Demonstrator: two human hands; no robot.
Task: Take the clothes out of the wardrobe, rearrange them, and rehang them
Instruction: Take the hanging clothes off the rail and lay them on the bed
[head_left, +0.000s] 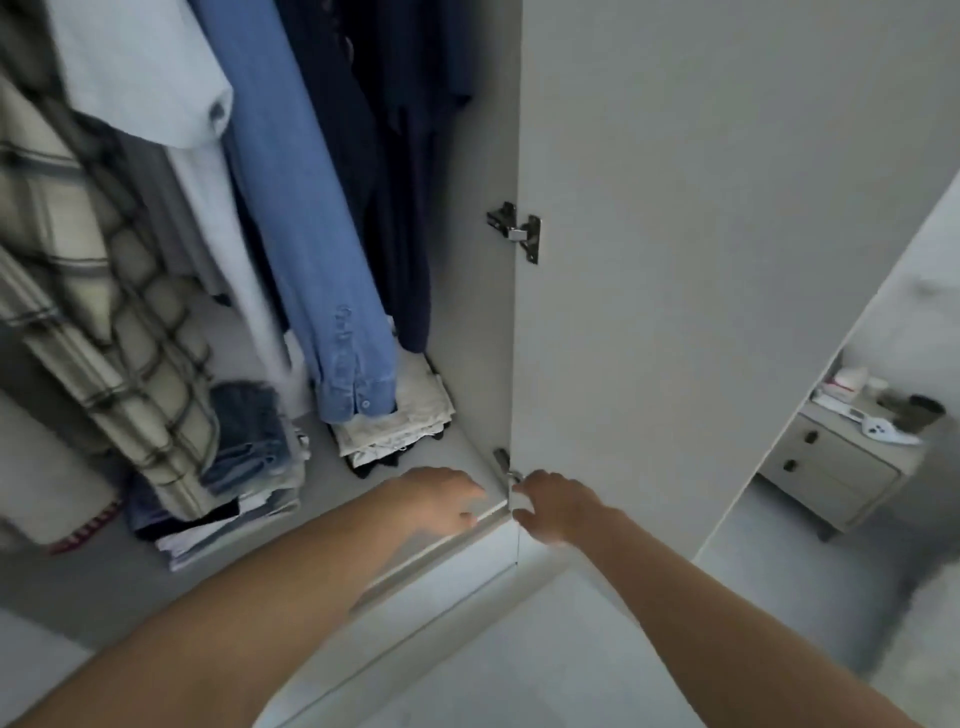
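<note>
Nearest the camera, both bare forearms are stretched toward the wardrobe's lower shelf edge (441, 540). The left hand (441, 496) is laid open on that edge, fingers spread and nothing gripped. The right hand (550, 506) is held loosely apart by the lower hinge (505, 465) of the open door (701, 260), also empty.

The task is judged barely begun: no garment is held or removed. Folded stacks (395, 421) are left on the shelf. Behind them the plaid shirt (93, 291), a pale shirt (156, 88), the blue denim shirt (311, 234) and dark garments (410, 156) are seen hanging.

The rail and hangers are cut off above. The bedside cabinet (841, 467) beyond the door is blurred.
</note>
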